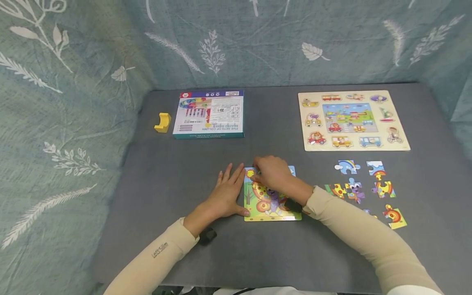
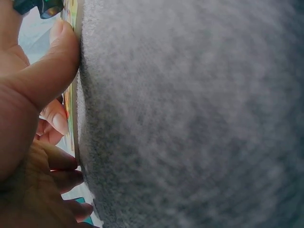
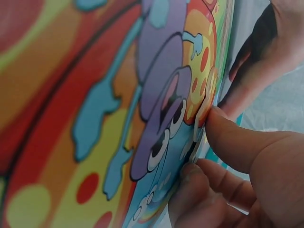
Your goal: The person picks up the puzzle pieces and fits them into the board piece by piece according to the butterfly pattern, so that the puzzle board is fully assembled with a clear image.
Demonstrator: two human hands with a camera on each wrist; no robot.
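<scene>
A square jigsaw board [image 1: 273, 218] with a butterfly picture lies flat on the table before me. Over its upper left part bends my right hand [image 1: 273, 174], thumb and fingers pinching a puzzle piece [image 3: 203, 116] whose edge stands slightly raised in the right wrist view. The hand hides most of that piece from above. My left hand [image 1: 223, 196] lies along the board's left side with fingers spread, its thumb touching the lower left edge. In the left wrist view the thumb [image 2: 61, 57] presses against the board's side.
Several loose jigsaw pieces [image 1: 355, 190] lie right of the board, some joined and partly behind the right forearm. Behind them sits a wooden vehicle puzzle [image 1: 313, 133]. A cardboard box [image 1: 225, 119] and a yellow curved block [image 1: 162, 123] stand at the back left.
</scene>
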